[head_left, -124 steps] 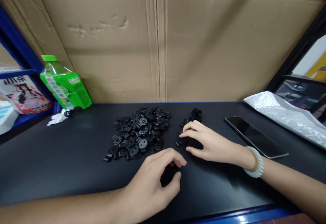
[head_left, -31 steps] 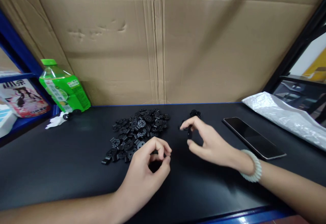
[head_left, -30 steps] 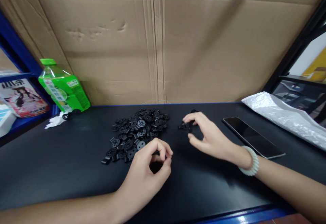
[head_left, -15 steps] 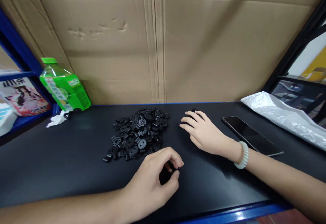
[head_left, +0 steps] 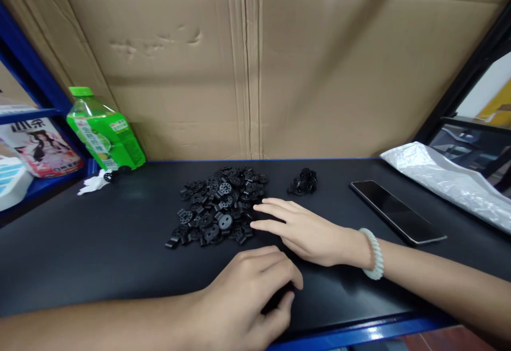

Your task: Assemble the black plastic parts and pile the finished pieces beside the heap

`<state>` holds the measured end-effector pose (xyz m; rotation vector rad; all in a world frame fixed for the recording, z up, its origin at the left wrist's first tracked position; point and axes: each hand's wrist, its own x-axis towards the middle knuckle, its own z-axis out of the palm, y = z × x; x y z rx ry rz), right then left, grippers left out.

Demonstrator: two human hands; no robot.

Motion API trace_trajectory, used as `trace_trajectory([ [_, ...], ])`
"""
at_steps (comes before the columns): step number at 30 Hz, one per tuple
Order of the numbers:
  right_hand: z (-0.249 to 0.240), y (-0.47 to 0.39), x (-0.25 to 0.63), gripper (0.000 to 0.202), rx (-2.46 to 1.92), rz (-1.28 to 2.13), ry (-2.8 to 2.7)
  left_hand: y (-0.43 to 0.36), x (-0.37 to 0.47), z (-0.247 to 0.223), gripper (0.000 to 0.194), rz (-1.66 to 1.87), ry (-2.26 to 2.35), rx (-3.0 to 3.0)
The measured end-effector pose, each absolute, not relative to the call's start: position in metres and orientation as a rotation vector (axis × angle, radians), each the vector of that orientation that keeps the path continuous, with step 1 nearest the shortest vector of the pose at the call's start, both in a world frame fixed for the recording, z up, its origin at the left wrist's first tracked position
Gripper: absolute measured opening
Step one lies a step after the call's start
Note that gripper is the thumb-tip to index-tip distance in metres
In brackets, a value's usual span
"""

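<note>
A heap of small black plastic discs with perforated faces and short tabs (head_left: 217, 210) lies on the black tabletop. My right hand (head_left: 307, 228), wearing a pale bead bracelet (head_left: 374, 254), is open, palm down, with its fingers spread at the heap's right edge. Whether the fingertips touch the discs I cannot tell. Closer to the front edge, my left hand (head_left: 255, 292) is closed, its fingers curled toward the thumb; whatever they hold, if anything, is hidden. Beyond my right hand sits a smaller cluster of the black discs (head_left: 304, 182).
A dark phone (head_left: 397, 212) rests on the right, beside a silvery plastic bag (head_left: 443, 181). On the left stand a green-labelled bottle (head_left: 106, 133), a crumpled white tissue (head_left: 96, 182) and a printed pouch (head_left: 43, 149). A cardboard wall (head_left: 179, 74) closes off the back.
My right hand has moved left and nearer, from over the small cluster to the big heap, uncovering the cluster. My left hand has shifted slightly right and toward me, fingers curled further.
</note>
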<state>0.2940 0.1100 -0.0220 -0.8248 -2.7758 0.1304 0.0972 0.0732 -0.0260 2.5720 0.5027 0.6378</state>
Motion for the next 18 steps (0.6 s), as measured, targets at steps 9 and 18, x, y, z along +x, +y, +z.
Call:
trace_trajectory([
  [9,-0.0290,0.1145,0.2943,0.041,-0.861,0.230,-2.571,0.0722,0.0969,-0.0268,0.020,0.636,0.502,2.555],
  [18,-0.0302,0.1189,0.3015,0.011,-1.049,0.750,-1.714,0.0722,0.0963,-0.0243,0.020,0.727,0.606,2.443],
])
